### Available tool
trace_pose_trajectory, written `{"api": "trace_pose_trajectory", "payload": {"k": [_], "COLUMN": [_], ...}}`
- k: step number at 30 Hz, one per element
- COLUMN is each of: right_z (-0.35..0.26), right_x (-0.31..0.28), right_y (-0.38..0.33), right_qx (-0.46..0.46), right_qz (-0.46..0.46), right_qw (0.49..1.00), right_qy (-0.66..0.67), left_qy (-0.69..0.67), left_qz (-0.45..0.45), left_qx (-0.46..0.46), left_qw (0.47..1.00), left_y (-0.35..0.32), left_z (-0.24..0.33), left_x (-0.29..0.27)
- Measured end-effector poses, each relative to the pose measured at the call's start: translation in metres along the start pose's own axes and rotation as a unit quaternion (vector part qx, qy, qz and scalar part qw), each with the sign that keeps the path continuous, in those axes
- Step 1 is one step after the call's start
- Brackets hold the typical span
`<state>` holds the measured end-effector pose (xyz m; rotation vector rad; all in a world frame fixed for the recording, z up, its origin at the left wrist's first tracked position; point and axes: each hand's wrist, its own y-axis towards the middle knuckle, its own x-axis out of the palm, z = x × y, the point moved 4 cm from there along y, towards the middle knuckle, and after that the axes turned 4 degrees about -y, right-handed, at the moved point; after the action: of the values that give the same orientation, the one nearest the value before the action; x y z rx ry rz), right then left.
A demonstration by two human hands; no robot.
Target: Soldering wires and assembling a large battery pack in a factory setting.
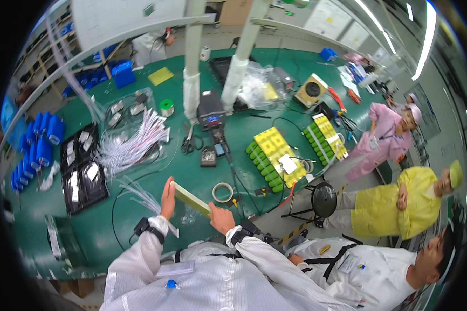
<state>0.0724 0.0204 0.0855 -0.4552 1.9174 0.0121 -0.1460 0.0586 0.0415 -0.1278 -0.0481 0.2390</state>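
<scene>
A pale yellow-green flat board (191,198), tilted and seen nearly edge-on, is held between my two hands above the front of the bench. My left hand (168,201) presses against its left end, fingers pointing up along it. Around the right end, my right hand (222,218) is closed with bent fingers. Just beyond the right hand lies a roll of tape (222,192). Thin white wires (142,194) lie beside my left hand, with a larger bundle of white wires (132,142) farther off. The board's far face is hidden.
Green-and-yellow battery packs (274,155) stand to the right. A soldering station (211,110), scissors (191,141) and a solder spool (166,107) sit mid-bench. Black trays (85,168) and blue packs (41,135) are at left. A stool (324,200) and several people are at right.
</scene>
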Motion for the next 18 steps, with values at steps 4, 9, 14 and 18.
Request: {"api": "trace_pose_trajectory", "payload": {"k": [4, 9, 14, 18], "right_z": [0.027, 0.061, 0.097, 0.157], "right_x": [-0.006, -0.065, -0.156, -0.208], "right_y": [-0.014, -0.050, -0.059, -0.043], "right_qx": [0.084, 0.045, 0.142, 0.191], "right_qz": [0.013, 0.127, 0.168, 0.232], "right_qw": [0.981, 0.903, 0.772, 0.681], "right_qy": [0.174, 0.408, 0.597, 0.668], "left_qy": [0.017, 0.026, 0.158, 0.150], "left_qz": [0.041, 0.147, 0.143, 0.139], "left_qx": [0.001, -0.030, -0.040, -0.033], "left_qw": [0.999, 0.988, 0.976, 0.978], "left_y": [-0.036, -0.112, -0.160, -0.154], "left_z": [0.000, -0.040, -0.069, -0.073], "left_x": [-0.002, -0.029, -0.026, -0.009]}}
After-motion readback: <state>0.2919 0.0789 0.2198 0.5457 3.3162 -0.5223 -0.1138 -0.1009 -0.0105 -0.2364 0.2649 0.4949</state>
